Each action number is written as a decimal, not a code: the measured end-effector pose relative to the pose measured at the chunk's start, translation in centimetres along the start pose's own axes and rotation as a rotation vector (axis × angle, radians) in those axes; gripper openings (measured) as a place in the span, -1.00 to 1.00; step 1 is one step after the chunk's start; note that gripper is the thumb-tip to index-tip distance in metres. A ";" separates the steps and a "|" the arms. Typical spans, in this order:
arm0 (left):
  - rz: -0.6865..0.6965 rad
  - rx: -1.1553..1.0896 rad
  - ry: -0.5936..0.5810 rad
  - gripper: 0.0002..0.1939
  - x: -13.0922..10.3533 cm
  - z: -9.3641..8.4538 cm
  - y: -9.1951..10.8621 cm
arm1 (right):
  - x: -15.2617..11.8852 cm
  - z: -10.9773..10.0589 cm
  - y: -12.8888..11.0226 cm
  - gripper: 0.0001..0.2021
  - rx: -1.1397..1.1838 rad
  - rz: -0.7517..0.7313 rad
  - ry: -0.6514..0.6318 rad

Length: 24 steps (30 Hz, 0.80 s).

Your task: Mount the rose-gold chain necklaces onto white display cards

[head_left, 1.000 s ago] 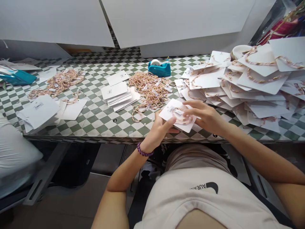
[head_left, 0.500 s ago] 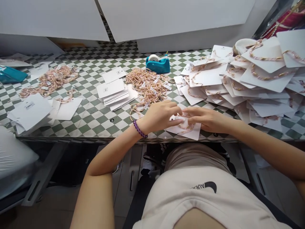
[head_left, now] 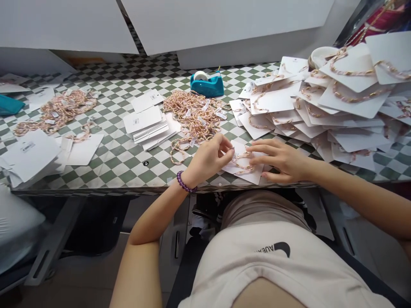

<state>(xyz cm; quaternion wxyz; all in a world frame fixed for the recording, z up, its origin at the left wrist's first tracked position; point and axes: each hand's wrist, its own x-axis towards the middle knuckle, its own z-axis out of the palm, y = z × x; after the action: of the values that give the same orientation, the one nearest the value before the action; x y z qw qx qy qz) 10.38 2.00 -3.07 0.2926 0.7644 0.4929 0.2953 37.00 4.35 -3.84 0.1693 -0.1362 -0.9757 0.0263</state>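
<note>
A white card (head_left: 256, 174) lies near the table's front edge with a pink and gold beaded strand (head_left: 245, 159) curved on top of it. At the card's left side is my left hand (head_left: 207, 156), its thumb and forefinger pinched together; what they hold, if anything, is hidden. My right hand (head_left: 282, 161) rests at the card's right side with fingers spread, the fingertips touching the strand and card. Just beyond my left hand lies a heap of similar beaded strands (head_left: 194, 113) with small white tags. Beside that heap is a stack of white cards (head_left: 144, 120).
A blue tape dispenser (head_left: 207, 85) stands behind the heap. A large pile of cards with strands (head_left: 349, 122) covers the right side, near a white roll (head_left: 323, 55). On the left are another strand heap (head_left: 61, 109) and more cards (head_left: 30, 154). White panels (head_left: 231, 25) border the back.
My left hand has drawn back left from the strand, its fingers now pinched. My right hand's fingers have spread out more, uncovering more of the strand. The whole view has shifted slightly.
</note>
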 end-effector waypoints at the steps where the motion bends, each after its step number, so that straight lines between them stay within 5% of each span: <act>1: -0.029 -0.057 -0.001 -0.88 -0.2 0.0 0.0 | 0.0 0.2 -0.2 -0.70 0.005 0.019 0.010; 12: -0.119 0.255 -0.005 -0.90 -0.1 -0.4 -0.4 | 0.9 1.7 -0.9 -0.87 -0.082 0.005 0.171; 16: 0.200 0.344 0.037 -0.71 0.4 -0.6 -0.2 | 1.0 1.5 -1.1 -0.87 -0.108 -0.013 0.176; 20: 0.542 0.219 -0.239 -0.33 1.9 0.1 0.3 | 1.1 1.2 -1.2 -0.84 -0.143 -0.033 0.202; 22: 0.557 0.182 -0.385 -0.15 2.6 0.7 0.0 | 1.0 1.2 -1.1 -0.84 -0.148 -0.040 0.204; 24: 0.516 0.158 -0.405 -0.05 2.8 1.3 -0.5 | 0.8 1.3 -1.1 -0.84 -0.142 -0.046 0.190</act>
<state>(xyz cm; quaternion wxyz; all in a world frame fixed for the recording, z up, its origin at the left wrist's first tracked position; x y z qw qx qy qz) 12.01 4.52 -3.85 0.2398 0.9275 0.2362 0.1625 35.51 3.53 -4.71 0.2517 -0.1273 -0.9575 -0.0597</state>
